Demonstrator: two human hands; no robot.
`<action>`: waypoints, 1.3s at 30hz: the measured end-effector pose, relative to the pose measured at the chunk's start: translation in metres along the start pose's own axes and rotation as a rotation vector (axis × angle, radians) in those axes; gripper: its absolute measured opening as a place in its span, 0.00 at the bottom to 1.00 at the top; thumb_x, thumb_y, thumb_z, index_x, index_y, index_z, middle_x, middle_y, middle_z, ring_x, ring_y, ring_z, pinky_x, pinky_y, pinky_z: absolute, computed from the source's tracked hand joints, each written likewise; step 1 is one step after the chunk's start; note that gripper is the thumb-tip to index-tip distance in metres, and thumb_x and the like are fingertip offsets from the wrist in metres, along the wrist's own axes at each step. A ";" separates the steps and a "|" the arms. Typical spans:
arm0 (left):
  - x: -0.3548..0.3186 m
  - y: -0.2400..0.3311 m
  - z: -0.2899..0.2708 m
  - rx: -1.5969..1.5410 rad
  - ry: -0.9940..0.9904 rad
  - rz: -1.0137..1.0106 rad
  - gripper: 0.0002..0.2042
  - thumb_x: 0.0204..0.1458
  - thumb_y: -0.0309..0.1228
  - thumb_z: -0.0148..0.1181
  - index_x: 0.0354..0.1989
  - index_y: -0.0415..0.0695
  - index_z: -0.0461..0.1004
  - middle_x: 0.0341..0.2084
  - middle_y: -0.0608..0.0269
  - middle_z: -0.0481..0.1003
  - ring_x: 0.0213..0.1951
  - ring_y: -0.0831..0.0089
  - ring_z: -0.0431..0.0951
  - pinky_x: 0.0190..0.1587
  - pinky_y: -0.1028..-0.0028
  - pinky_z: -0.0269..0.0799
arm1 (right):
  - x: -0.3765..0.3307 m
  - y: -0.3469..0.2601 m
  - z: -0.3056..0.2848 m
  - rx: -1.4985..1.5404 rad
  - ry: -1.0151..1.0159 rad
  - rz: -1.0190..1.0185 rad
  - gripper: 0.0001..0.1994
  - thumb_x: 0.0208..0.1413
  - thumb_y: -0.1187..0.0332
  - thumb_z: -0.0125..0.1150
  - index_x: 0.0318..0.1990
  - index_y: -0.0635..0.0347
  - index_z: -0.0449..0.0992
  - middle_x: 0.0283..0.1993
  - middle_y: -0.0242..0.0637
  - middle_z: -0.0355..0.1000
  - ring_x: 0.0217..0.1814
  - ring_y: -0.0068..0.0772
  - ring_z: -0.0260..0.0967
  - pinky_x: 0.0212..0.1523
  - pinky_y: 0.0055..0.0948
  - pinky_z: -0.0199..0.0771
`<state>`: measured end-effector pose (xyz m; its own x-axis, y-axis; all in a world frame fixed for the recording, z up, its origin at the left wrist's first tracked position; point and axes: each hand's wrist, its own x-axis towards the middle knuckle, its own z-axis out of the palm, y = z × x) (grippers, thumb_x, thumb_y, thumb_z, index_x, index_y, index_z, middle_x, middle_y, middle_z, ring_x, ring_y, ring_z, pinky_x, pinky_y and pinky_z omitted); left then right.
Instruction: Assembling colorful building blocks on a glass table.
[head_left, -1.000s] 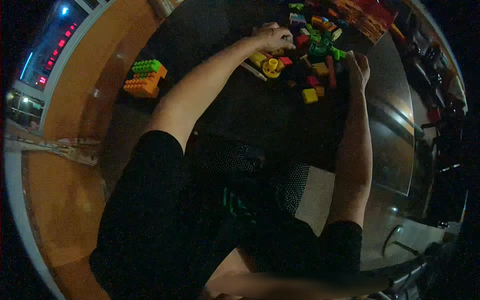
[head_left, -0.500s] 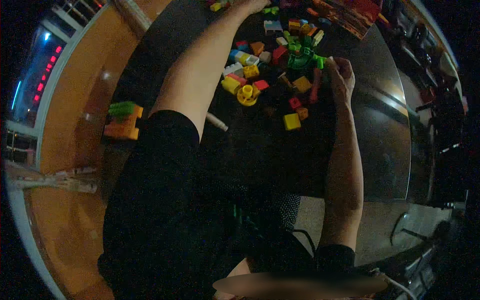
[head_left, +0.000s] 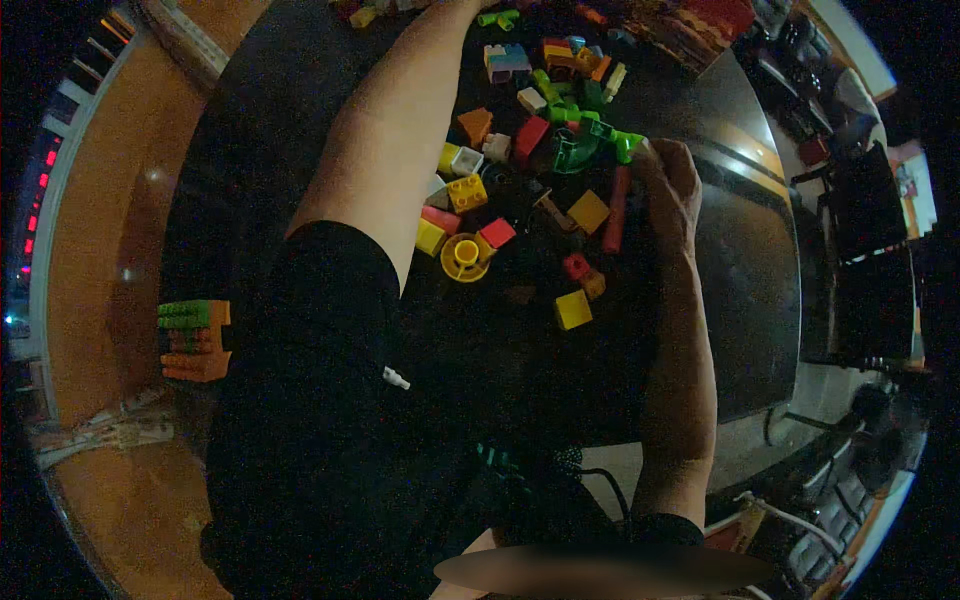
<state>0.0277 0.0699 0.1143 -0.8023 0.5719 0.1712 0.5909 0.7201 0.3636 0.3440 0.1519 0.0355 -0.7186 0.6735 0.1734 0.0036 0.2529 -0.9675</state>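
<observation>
My right hand (head_left: 675,185) is closed, with thumb and fingers pinched at the right end of a bright green connector-like toy piece (head_left: 627,146). Against that piece sits a darker, see-through green part (head_left: 577,148), with more green pieces beyond it. Just left of the hand lies a dark red stick-like piece (head_left: 617,212). My left forearm (head_left: 410,110) stretches away past the top edge, so the left hand itself is cut off. Near where it leaves the picture is a small light-green piece (head_left: 498,18).
Toy blocks lie scattered on the dark table (head_left: 745,300): a yellow round piece (head_left: 466,257), a yellow block (head_left: 573,310), an orange block (head_left: 475,126). A green-and-orange block stack (head_left: 196,340) stands at the left. A printed picture box or sheet (head_left: 690,30) is at the far right.
The view has shifted, so the blocks appear lower and the left hand has slipped out past the top edge. My right hand stays at the green piece.
</observation>
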 end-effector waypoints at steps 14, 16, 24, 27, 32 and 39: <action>-0.022 -0.011 -0.004 0.052 -0.303 0.317 0.38 0.47 0.53 0.59 0.63 0.45 0.53 0.62 0.49 0.53 0.61 0.55 0.57 0.58 0.59 0.58 | 0.058 0.084 -0.031 0.239 -0.085 -0.099 0.14 0.52 0.64 0.62 0.42 0.62 0.73 0.39 0.34 0.71 0.42 0.27 0.66 0.47 0.25 0.65; -0.039 -0.054 -0.056 0.083 -0.279 0.299 0.39 0.48 0.55 0.56 0.64 0.45 0.52 0.62 0.49 0.54 0.61 0.55 0.57 0.58 0.60 0.58 | 0.027 0.005 0.018 -0.155 -0.031 -0.090 0.14 0.52 0.64 0.63 0.43 0.62 0.74 0.41 0.35 0.72 0.43 0.26 0.67 0.47 0.24 0.64; -0.348 -0.072 -0.120 0.018 -0.067 0.644 0.32 0.50 0.59 0.49 0.56 0.47 0.62 0.52 0.50 0.63 0.57 0.53 0.62 0.57 0.56 0.59 | 0.043 0.043 -0.007 -0.187 -0.074 -0.264 0.19 0.50 0.58 0.64 0.44 0.62 0.74 0.41 0.35 0.72 0.43 0.24 0.67 0.46 0.24 0.65; -0.470 -0.092 -0.075 0.235 -0.015 0.612 0.30 0.47 0.61 0.51 0.52 0.53 0.67 0.51 0.53 0.64 0.58 0.54 0.60 0.58 0.52 0.57 | 0.033 0.032 0.003 -0.319 -0.055 -0.211 0.19 0.50 0.58 0.64 0.44 0.62 0.74 0.41 0.34 0.72 0.44 0.24 0.66 0.47 0.24 0.64; -0.498 -0.091 -0.032 0.213 0.069 0.433 0.29 0.46 0.59 0.53 0.52 0.53 0.68 0.54 0.54 0.62 0.59 0.54 0.59 0.58 0.54 0.56 | 0.043 0.053 -0.017 -0.276 -0.035 -0.206 0.19 0.49 0.58 0.64 0.44 0.61 0.74 0.42 0.34 0.72 0.43 0.25 0.66 0.47 0.24 0.64; -0.421 -0.108 -0.020 -0.062 0.065 0.533 0.18 0.48 0.38 0.61 0.45 0.46 0.68 0.53 0.52 0.62 0.58 0.52 0.61 0.52 0.63 0.67 | 0.046 0.053 -0.012 -0.231 -0.058 -0.205 0.18 0.50 0.58 0.63 0.44 0.60 0.74 0.42 0.34 0.72 0.44 0.25 0.67 0.47 0.25 0.64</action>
<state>0.2996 -0.2560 0.0210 -0.3975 0.8245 0.4026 0.9129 0.3114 0.2638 0.3198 0.2045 -0.0058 -0.7593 0.5531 0.3429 0.0079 0.5348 -0.8450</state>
